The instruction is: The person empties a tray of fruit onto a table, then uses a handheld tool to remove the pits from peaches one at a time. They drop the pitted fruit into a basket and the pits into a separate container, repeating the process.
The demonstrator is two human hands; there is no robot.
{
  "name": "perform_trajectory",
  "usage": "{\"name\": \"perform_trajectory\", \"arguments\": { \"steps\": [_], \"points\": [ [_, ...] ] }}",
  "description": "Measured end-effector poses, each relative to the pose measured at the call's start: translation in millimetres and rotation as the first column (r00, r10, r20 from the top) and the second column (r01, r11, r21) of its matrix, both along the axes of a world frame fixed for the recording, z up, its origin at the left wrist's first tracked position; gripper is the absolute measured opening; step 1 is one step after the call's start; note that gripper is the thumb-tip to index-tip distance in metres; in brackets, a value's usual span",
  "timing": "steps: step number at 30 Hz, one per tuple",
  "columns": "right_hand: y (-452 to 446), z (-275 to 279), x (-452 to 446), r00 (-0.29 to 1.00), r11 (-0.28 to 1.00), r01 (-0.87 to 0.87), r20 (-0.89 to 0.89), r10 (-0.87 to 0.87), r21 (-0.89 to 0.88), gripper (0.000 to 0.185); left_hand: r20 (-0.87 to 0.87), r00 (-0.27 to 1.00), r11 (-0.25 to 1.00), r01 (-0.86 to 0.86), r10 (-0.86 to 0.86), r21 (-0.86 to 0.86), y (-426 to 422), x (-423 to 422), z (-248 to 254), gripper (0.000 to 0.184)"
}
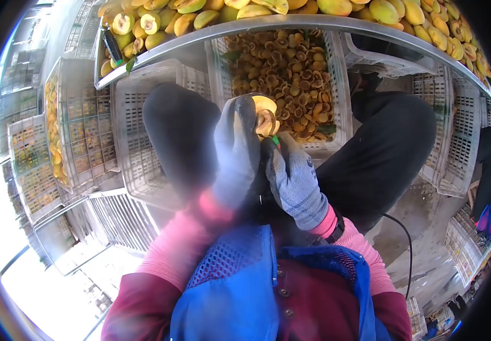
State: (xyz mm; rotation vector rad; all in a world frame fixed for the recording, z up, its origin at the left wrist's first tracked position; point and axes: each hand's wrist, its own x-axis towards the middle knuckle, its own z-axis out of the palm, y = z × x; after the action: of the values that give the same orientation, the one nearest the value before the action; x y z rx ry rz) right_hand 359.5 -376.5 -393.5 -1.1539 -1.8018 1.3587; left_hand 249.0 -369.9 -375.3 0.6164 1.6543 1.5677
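My left hand [237, 145], in a grey work glove, is closed around a cut yellow fruit [264, 109]. The fruit's opened side, with a brownish hollow, faces up. Just right of it, my gloved right hand [297, 182] is closed on a small tool with a green and red handle [276, 141]. The tool's working end is hidden at the fruit, so its kind cannot be told. Both hands meet above my lap, before a white crate [341, 91] holding many brownish-orange fruit scraps [291, 79].
A metal-edged tray [245, 27] heaped with yellow fruit [336, 7] spans the far side. On its left end lies a black tool with a green tip [110, 44]. Plastic crates [143, 131] stand left, some with fruit, and others [458, 136] right. A black cable [409, 244] hangs at right.
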Motion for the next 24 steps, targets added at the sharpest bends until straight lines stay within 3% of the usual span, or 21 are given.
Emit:
{"name": "perform_trajectory", "arguments": {
  "steps": [1,3,5,7,10,12,14,16,19,22,24],
  "points": [
    [-2.6,-4.5,0.1,1.000,1.000,-0.011,-0.009,0.011,0.002,0.032,0.012,1.000,1.000,0.008,-0.008,0.004,-0.5,0.4,0.1,0.036],
    [-8.1,-11.4,-1.7,0.998,0.988,0.000,-0.054,-0.008,-0.152,0.029,0.002,1.000,1.000,0.021,-0.021,0.006,-1.6,0.5,-1.6,0.034],
    [-10.3,-17.2,-2.0,0.994,0.961,-0.026,-0.114,-0.006,-0.274,0.029,-0.169,0.982,0.996,0.085,-0.082,0.012,-3.5,-3.3,-7.5,0.033],
    [-8.8,-22.4,1.5,0.982,0.928,-0.086,-0.188,0.018,-0.362,0.034,-0.449,0.874,0.979,0.205,-0.183,-0.001,-5.6,-11.3,-14.4,0.031],
    [-10.6,-21.3,4.0,0.979,0.978,-0.093,-0.198,0.055,-0.189,0.033,-0.051,0.987,0.988,0.155,-0.155,-0.006,-4.8,-10.4,-8.2,0.029],
    [-9.7,-21.6,4.1,0.973,0.965,-0.092,-0.229,0.035,-0.244,0.032,-0.009,0.993,0.993,0.117,-0.117,0.008,-4.9,-8.3,-9.1,0.030],
    [-4.5,-11.7,5.6,0.967,0.848,-0.127,-0.256,-0.011,-0.515,0.031,-0.025,0.991,0.991,0.133,-0.133,-0.004,-5.4,-6.7,-7.4,0.032],
    [10.2,23.1,6.8,0.964,0.520,-0.192,-0.259,-0.060,-0.832,0.033,-0.100,0.975,0.979,0.197,-0.201,-0.044,-5.0,-6.5,-0.6,0.034],
    [6.3,29.5,2.5,0.961,0.379,-0.131,-0.212,-0.180,-0.916,0.041,-0.041,0.958,0.958,0.283,-0.285,-0.047,-4.4,-15.3,2.2,0.027],
    [15.6,25.2,15.5,0.859,0.163,-0.431,-0.459,-0.226,-0.887,0.046,-0.116,0.929,0.934,0.340,-0.352,-0.113,-1.7,-20.8,2.9,0.025],
    [15.5,9.3,18.7,0.666,-0.080,-0.713,-0.637,-0.388,-0.696,0.047,-0.280,0.883,0.927,0.362,-0.375,-0.102,-2.6,-21.2,-1.9,0.025]
  ]
}}
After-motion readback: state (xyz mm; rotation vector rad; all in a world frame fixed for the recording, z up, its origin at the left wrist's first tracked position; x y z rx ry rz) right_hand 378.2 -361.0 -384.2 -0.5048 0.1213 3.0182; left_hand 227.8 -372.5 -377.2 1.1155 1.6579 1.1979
